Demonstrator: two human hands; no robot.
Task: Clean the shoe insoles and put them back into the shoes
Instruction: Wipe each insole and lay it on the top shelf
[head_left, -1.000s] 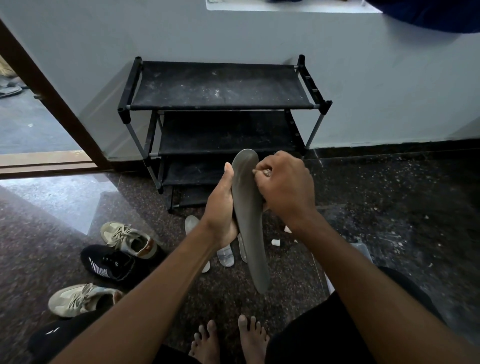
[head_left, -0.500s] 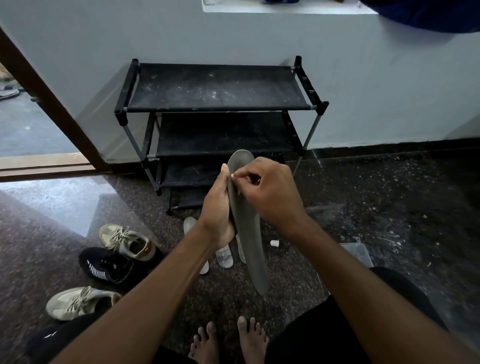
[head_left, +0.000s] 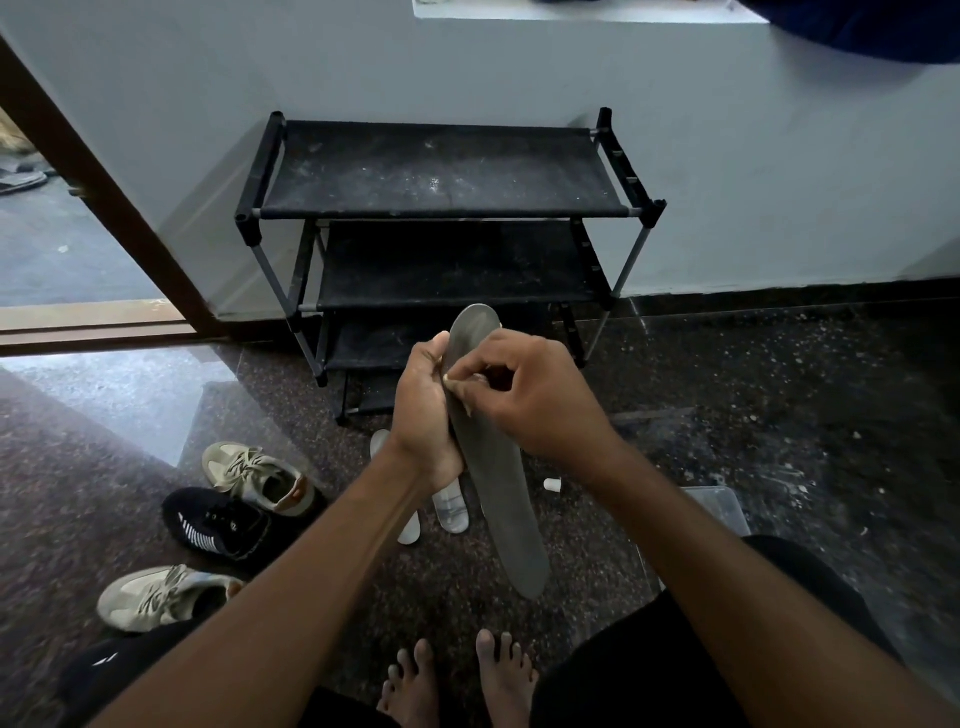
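Observation:
I hold a long grey insole upright in front of me, toe end up. My left hand grips its left edge around the middle, thumb along the upper part. My right hand has its fingertips pinched together on the insole's upper face, next to my left thumb; I cannot tell whether something small is between them. Two white insoles lie on the floor behind the grey one. At the left stand a beige sneaker, a black sneaker and a second beige sneaker.
A black three-tier shoe rack stands against the wall ahead. A small white cap and a clear plastic box lie on the dark speckled floor at the right. My bare feet are below. An open doorway is at the left.
My right hand has slid from the insole's right side across its face to the left and slightly down, ending by my left thumb. The left hand keeps its grip.

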